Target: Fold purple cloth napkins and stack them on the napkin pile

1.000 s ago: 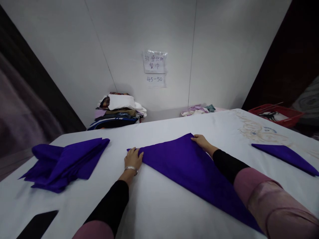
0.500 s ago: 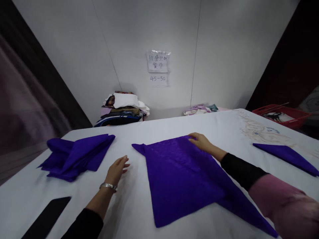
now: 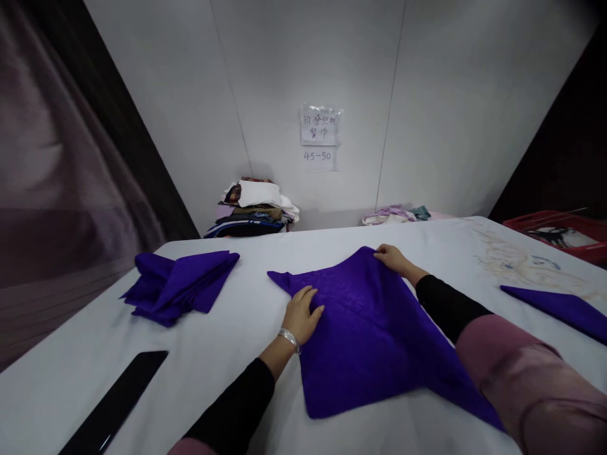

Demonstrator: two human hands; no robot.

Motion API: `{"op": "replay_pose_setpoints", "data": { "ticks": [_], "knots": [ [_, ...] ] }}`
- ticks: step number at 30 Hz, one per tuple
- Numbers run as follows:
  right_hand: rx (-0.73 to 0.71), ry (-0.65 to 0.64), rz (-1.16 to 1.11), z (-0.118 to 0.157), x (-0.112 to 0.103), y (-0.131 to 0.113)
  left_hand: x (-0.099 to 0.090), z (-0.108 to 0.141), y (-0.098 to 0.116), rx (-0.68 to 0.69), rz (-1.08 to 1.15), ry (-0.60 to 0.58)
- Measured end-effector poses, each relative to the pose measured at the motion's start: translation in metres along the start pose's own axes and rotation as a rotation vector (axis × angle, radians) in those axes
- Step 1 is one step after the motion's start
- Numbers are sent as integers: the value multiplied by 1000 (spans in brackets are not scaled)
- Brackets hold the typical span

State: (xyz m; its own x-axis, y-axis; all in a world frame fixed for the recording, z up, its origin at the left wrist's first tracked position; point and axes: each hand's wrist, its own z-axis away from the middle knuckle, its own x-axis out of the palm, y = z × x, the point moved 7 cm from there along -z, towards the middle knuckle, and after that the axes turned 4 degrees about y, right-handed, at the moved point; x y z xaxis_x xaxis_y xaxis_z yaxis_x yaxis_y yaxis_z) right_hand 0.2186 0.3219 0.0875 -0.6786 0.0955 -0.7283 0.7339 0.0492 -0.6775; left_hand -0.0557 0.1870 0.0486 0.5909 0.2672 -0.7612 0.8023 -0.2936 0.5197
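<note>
A purple cloth napkin (image 3: 360,341) lies partly spread in front of me, its left far corner folded and a long flap running toward my right sleeve. My right hand (image 3: 392,259) pinches its far edge and lifts it slightly off the table. Over the left edge of the cloth rests my left hand (image 3: 303,314), fingers apart, wearing a silver bracelet (image 3: 289,337). Left of it sits a loose pile of purple napkins (image 3: 184,284). At the far right is a folded purple napkin (image 3: 559,306), partly cut off by the frame.
A white tablecloth (image 3: 227,354) covers the table, with a printed pattern at right. A black flat object (image 3: 116,404) lies at front left. Beyond the far edge are stacked clothes (image 3: 256,205), more cloth (image 3: 393,215) and a red basket (image 3: 569,227). A handwritten sign (image 3: 320,136) hangs on the wall.
My left hand has moved right, from the bare tablecloth onto the napkin's left edge. My right hand has raised the far edge of the napkin a little. The view has shifted left.
</note>
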Motion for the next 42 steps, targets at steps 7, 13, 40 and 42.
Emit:
{"op": "replay_pose_setpoints", "data": {
  "ticks": [7,13,40,42],
  "knots": [
    [-464,-188,-470,117,-80,-128,-66,-34,26,116,41,105],
    [-604,-379,-363,223,-115,-148,-78,-23,78,335,-45,-142],
    [-634,389,-208,275,-205,-88,-173,13,124,479,-356,187],
    [-621,197,-103,284,-171,-63,-131,43,99,439,-333,53]
  ]
}}
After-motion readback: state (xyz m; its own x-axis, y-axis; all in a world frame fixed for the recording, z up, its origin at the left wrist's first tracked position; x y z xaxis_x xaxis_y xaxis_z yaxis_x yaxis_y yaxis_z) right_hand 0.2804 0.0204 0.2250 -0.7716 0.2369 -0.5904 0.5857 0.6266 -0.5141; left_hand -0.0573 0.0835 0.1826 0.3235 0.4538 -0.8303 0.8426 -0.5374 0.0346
